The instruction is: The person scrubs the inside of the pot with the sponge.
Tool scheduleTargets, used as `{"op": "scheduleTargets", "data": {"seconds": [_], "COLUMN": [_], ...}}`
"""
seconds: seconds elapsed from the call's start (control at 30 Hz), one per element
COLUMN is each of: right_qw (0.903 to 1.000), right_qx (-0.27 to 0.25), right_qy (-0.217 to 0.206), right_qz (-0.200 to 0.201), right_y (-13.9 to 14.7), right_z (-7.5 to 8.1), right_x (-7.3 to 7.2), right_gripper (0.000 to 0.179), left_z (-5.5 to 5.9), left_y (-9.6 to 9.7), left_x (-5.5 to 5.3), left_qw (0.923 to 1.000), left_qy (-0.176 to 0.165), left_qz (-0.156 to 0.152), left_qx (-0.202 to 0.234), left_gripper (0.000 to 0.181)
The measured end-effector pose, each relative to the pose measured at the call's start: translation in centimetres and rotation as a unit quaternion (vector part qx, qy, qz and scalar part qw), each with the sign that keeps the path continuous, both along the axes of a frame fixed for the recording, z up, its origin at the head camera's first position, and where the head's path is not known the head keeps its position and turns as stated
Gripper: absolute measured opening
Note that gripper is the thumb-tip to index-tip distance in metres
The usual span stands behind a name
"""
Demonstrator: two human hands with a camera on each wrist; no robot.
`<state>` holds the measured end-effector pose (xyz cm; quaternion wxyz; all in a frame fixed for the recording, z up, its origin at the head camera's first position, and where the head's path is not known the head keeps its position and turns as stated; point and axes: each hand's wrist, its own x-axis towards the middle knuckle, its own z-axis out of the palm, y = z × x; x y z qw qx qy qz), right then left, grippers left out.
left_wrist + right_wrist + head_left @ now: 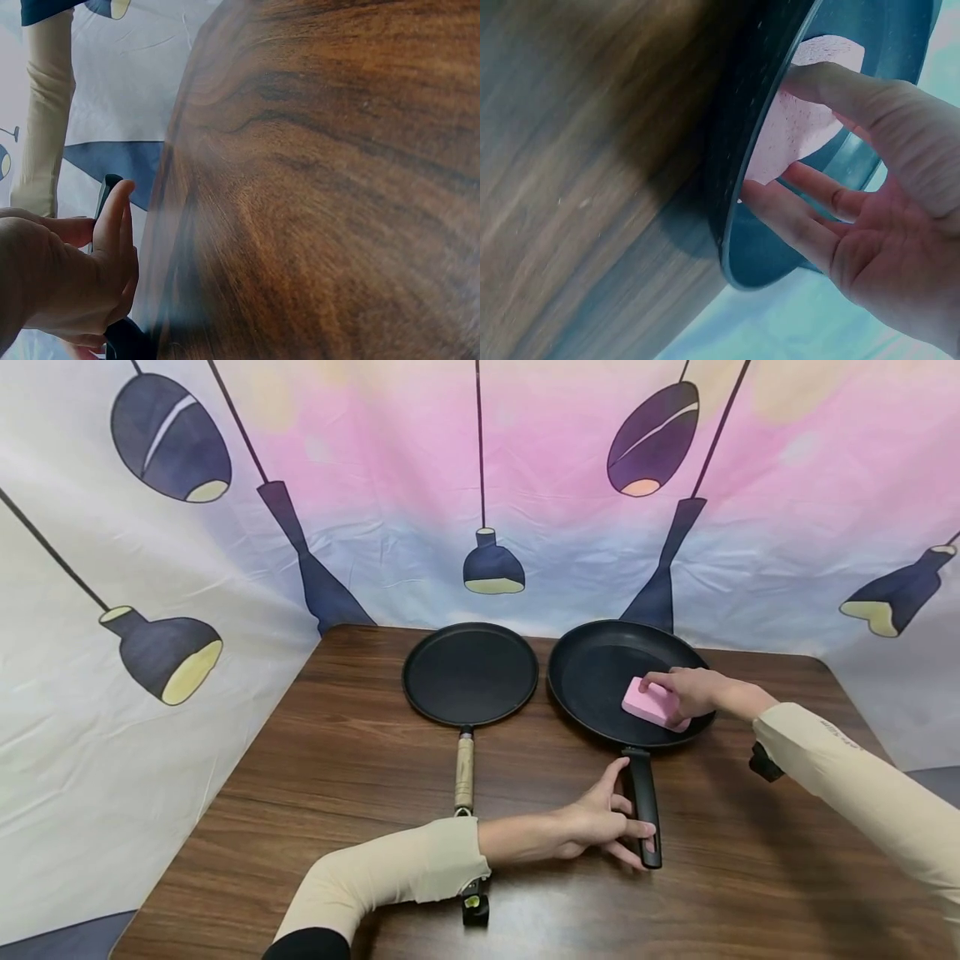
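A black frying pan (592, 668) rests on the table at right of centre, its black handle (642, 802) pointing toward me. My left hand (600, 818) grips that handle, fingers around it and thumb along its upper part; the left wrist view shows the hand (82, 270) from behind, hiding much of the handle. Inside the pan, near its right side, lies a pink sponge (651, 702). My right hand (693, 689) holds the sponge between thumb and fingers. In the right wrist view the porous sponge (802, 120) is bent a little, close behind the pan's rim.
To the left a flat black crepe pan (471, 672) with a wooden handle (465, 770) lies on the brown wooden table (360, 735). My left forearm crosses over that handle's near end. Behind the table hangs a cloth (420, 485) printed with lamps.
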<state>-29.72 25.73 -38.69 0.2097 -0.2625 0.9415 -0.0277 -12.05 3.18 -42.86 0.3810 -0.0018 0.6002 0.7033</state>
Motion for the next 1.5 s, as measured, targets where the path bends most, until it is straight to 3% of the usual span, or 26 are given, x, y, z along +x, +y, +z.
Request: {"op": "scheduleTargets", "data": {"seconds": [0.5, 0.83, 0.97, 1.17, 1.33, 1.5], "right_qw": [0.9955, 0.9815, 0.9785, 0.9746, 0.9644, 0.9581], "right_qx": [-0.043, -0.171, -0.191, -0.187, -0.183, -0.174], "right_qy": [0.021, -0.03, 0.014, 0.114, 0.19, 0.225], "right_qz": [0.081, 0.082, 0.076, 0.049, 0.02, -0.03], "right_y": [-3.8, -2.1, -0.5, 2.3, 4.7, 6.5], "right_z": [0.2, 0.6, 1.2, 2.4, 2.5, 2.4], "right_x": [2.3, 2.0, 1.3, 0.6, 0.3, 0.6], "right_gripper": [0.06, 0.057, 0.055, 0.054, 0.054, 0.056], "left_z": [0.1, -0.1, -0.2, 0.0, 0.0, 0.1], "left_y": [-0.1, 0.1, 0.1, 0.2, 0.2, 0.4], "left_x": [0.0, 0.1, 0.1, 0.2, 0.3, 0.3], "left_qw": [1.0, 1.0, 1.0, 1.0, 0.9999, 0.9999], "left_qy": [-0.001, -0.001, 0.003, 0.008, 0.01, 0.011], "left_qz": [-0.003, -0.005, 0.002, 0.001, -0.005, -0.007], "left_qx": [-0.001, 0.007, 0.005, -0.001, -0.003, 0.001], "left_gripper": [0.097, 0.097, 0.097, 0.098, 0.1, 0.1]}}
